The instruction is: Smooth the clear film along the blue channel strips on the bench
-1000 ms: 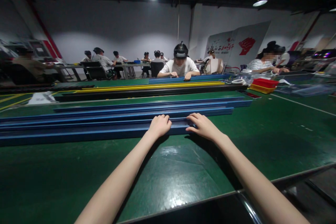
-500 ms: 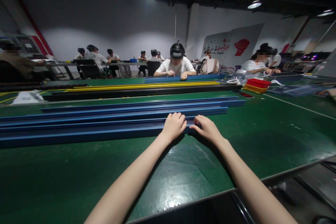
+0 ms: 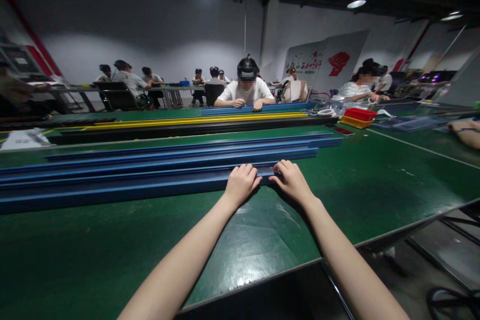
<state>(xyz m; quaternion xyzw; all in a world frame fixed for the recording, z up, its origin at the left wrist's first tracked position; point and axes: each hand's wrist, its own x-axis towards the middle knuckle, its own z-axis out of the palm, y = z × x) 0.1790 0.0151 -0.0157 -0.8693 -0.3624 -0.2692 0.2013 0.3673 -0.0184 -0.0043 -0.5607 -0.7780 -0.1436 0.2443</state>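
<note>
The nearest long blue channel-shaped rail (image 3: 150, 187) lies across the table, its right end between my hands. My left hand (image 3: 242, 181) is closed over it near that end, fingers across the top and thumb along the near side. Right at the tip, my right hand (image 3: 293, 181) grips the rail with bent fingers over the far edge and the thumb on the near side. Whatever lies under the fingers is hidden. Just behind, another blue rail (image 3: 187, 157) and a further blue rail (image 3: 240, 142) run roughly parallel.
Beyond the rails on the green table (image 3: 375, 175) lie yellow strips (image 3: 187, 121) and a black rail (image 3: 168, 132). A red tray (image 3: 359, 114) sits on a yellow one, with a phone (image 3: 342, 130) nearby. A co-worker (image 3: 245, 91) sits opposite. The table's front edge (image 3: 262, 278) runs below my forearms.
The view has swung slightly to the right. My right hand has closed in on the rail's end, its fingers now over the far edge. My left hand stays on the same rail.
</note>
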